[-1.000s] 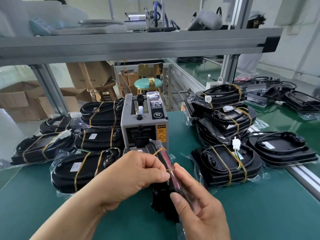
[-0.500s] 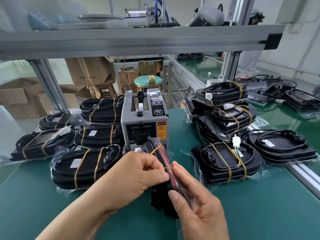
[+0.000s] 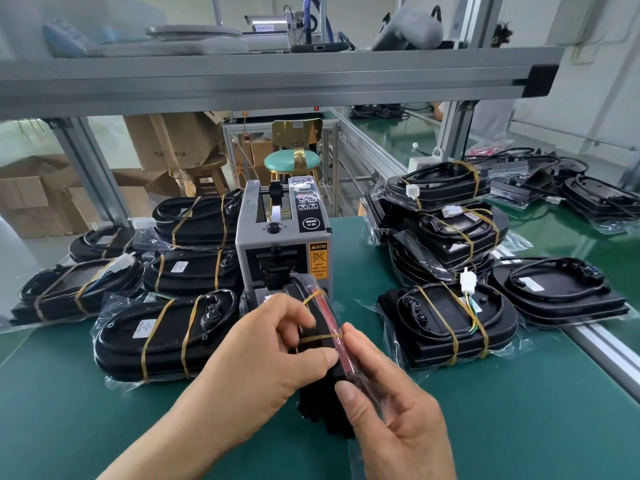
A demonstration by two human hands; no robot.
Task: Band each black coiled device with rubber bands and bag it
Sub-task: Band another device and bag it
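Observation:
A black coiled device (image 3: 323,407) stands on edge in front of me, inside a clear plastic bag (image 3: 356,455) with a red strip along its top. Two yellow rubber bands (image 3: 320,336) cross it. My left hand (image 3: 273,358) pinches the bag and device from the left. From the right, my right hand (image 3: 391,410) grips the bag's edge. Banded and bagged devices (image 3: 162,336) lie stacked to the left. More banded devices (image 3: 446,323) are piled on the right, and an unbanded one (image 3: 557,289) lies beside them.
A grey tape dispenser (image 3: 282,244) stands just behind my hands on the green mat (image 3: 519,410). An aluminium rail (image 3: 602,344) borders the mat on the right, with more devices beyond it. A metal shelf (image 3: 277,77) runs overhead. Cardboard boxes and a stool sit behind.
My hands have barely shifted on the bag. The head camera has tilted slightly, so the scene sits a little lower.

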